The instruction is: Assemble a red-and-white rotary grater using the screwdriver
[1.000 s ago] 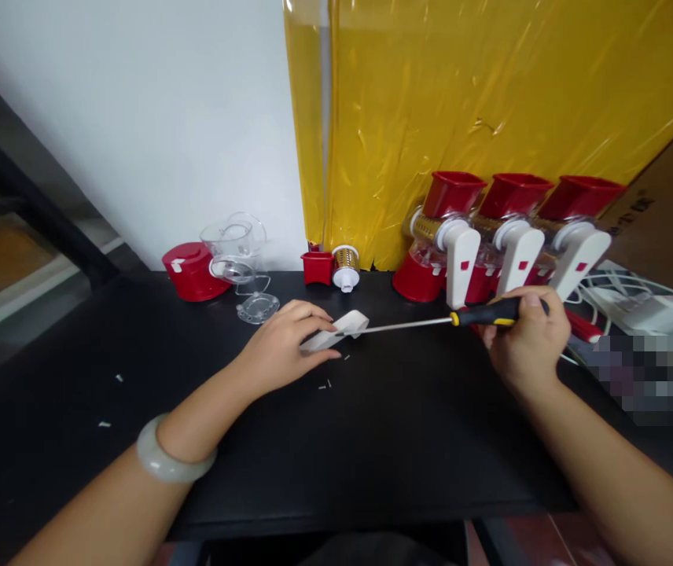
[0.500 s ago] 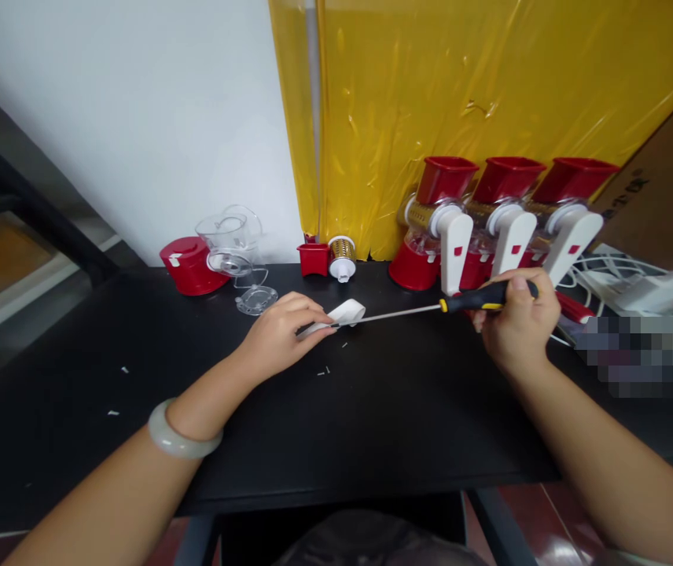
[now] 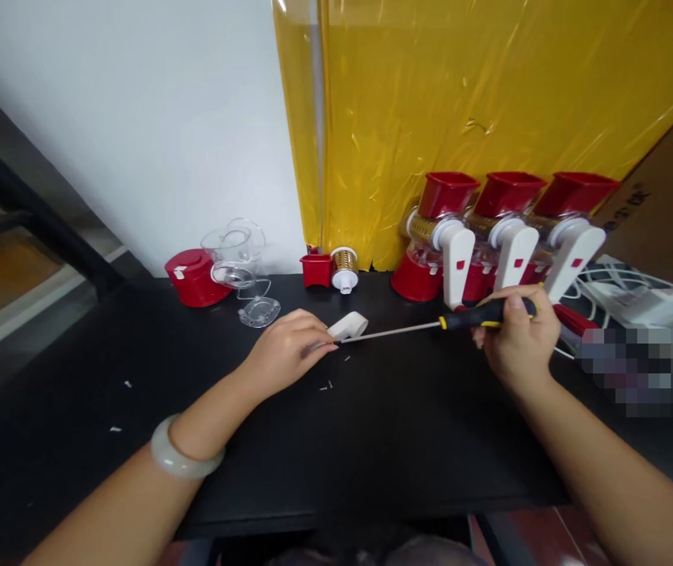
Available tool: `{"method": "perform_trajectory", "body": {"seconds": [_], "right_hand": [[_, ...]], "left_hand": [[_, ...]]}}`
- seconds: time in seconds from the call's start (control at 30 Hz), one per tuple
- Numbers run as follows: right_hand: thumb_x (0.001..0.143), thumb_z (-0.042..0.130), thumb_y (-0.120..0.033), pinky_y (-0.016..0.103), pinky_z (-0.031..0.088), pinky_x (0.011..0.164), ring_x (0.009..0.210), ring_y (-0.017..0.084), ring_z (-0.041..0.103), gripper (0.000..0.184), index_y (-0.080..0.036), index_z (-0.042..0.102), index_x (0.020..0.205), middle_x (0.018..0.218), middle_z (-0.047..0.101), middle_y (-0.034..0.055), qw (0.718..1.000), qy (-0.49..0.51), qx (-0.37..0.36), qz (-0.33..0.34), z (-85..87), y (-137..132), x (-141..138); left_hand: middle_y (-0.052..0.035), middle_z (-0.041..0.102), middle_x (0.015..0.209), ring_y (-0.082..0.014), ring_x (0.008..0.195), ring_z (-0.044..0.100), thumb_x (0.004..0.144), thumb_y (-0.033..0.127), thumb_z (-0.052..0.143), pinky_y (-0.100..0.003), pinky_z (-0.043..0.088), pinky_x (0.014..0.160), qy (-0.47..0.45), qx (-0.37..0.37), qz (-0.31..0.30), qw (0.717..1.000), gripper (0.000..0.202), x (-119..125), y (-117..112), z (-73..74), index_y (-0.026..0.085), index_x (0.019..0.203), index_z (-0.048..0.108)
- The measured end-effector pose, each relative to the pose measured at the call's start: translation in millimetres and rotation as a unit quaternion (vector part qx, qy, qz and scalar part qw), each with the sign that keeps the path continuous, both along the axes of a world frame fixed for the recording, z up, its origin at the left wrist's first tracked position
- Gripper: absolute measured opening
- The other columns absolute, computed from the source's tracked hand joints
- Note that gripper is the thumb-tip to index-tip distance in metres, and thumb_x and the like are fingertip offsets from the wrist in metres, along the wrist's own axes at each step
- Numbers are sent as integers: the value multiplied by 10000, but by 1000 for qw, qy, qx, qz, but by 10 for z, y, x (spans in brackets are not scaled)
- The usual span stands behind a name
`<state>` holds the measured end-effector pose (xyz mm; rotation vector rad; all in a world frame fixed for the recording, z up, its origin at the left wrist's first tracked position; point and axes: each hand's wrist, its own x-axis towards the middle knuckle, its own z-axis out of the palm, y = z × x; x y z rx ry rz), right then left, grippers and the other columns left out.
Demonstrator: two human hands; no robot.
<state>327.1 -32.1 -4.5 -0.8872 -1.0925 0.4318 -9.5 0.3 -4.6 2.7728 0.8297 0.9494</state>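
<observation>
My left hand (image 3: 292, 350) pinches a white crank handle (image 3: 349, 325) just above the black table; my fingers hide its near end. In my right hand (image 3: 519, 334) is a screwdriver (image 3: 469, 317) with a black and yellow grip, its shaft pointing left. The screwdriver's tip reaches my left fingertips, where it meets the handle; the exact contact is hidden. Several small screws (image 3: 325, 387) lie on the table in front of my left hand.
Three red and white rotary graters (image 3: 454, 236) stand at the back right. A red hopper (image 3: 316, 270) and a grater drum (image 3: 344, 271) sit at the back centre. To the left are a red base (image 3: 198, 279) and clear plastic housing (image 3: 233, 251). White cables (image 3: 608, 275) lie at right.
The whole view has shifted, with things sitting slightly lower in the picture. Both hands keep their holds, and the white crank handle looks slightly turned.
</observation>
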Motion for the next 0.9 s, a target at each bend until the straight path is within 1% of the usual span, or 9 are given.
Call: {"method": "perform_trajectory", "body": {"seconds": [0.17, 0.37, 0.47, 0.5, 0.6, 0.67, 0.73, 0.8, 0.9], "right_hand": [[886, 646, -417, 261, 379, 281, 342, 135, 513, 199, -234, 577, 852, 613, 612, -25, 1000, -22, 0, 7, -36, 36, 32], [869, 664, -431, 258, 384, 273, 337, 132, 516, 216, -234, 578, 848, 621, 617, -30, 1000, -8, -19, 16, -53, 47, 29], [870, 660, -425, 267, 395, 266, 335, 139, 518, 209, -231, 586, 851, 611, 626, -26, 1000, -3, -17, 23, -49, 59, 45], [871, 659, -421, 267, 398, 266, 335, 140, 519, 207, -228, 589, 848, 606, 627, -25, 1000, -2, -13, 20, -41, 63, 55], [867, 660, -410, 253, 399, 270, 332, 131, 518, 211, -216, 592, 818, 586, 619, -28, 1000, 13, 7, -3, 5, 76, 91], [857, 662, -417, 241, 389, 264, 325, 124, 510, 226, -214, 590, 791, 568, 603, -36, 999, 30, 19, -24, 43, 86, 112], [843, 666, -428, 235, 378, 256, 317, 119, 501, 237, -216, 585, 773, 550, 586, -43, 998, 44, 21, -42, 76, 97, 125], [833, 663, -427, 231, 367, 250, 308, 118, 489, 236, -220, 578, 759, 529, 566, -51, 997, 53, 17, -59, 99, 108, 132], [829, 646, -410, 229, 357, 246, 294, 118, 471, 219, -225, 564, 747, 498, 531, -67, 994, 65, 17, -82, 120, 126, 139]], "left_hand": [[-59, 743, 920, -203, 911, 654, 935, 267, 653, -360, 531, 845, 8, 15, 5, 1000, 114, 2, 9, 4, 193, 917, 738], [-61, 746, 910, -204, 909, 660, 932, 258, 655, -356, 534, 837, 5, 4, 3, 1000, 109, 5, -4, 15, 197, 909, 744], [-63, 742, 935, -209, 921, 655, 919, 300, 679, -355, 530, 845, 11, -1, 7, 1000, 122, 7, -21, 36, 206, 962, 743], [-69, 739, 965, -216, 932, 653, 901, 340, 702, -360, 529, 851, 15, -4, 15, 1000, 178, 6, -26, 46, 207, 1014, 738], [-95, 718, 1086, -249, 992, 646, 816, 468, 770, -387, 526, 877, 32, -21, 60, 997, 486, -3, -30, 65, 194, 1206, 675], [-104, 707, 1146, -274, 1044, 642, 799, 494, 778, -408, 521, 901, 52, -50, 97, 993, 589, -15, -21, 54, 186, 1279, 632], [-98, 710, 1167, -279, 1047, 655, 829, 478, 749, -412, 522, 900, 78, -95, 129, 984, 572, -23, -8, 26, 191, 1306, 615], [-79, 717, 1164, -263, 1007, 678, 880, 432, 687, -390, 526, 870, 101, -140, 149, 974, 474, -23, -1, 1, 215, 1296, 625], [-42, 724, 1113, -241, 953, 692, 914, 348, 599, -352, 518, 803, 118, -165, 161, 966, 301, -7, -7, -2, 264, 1193, 674]]}}
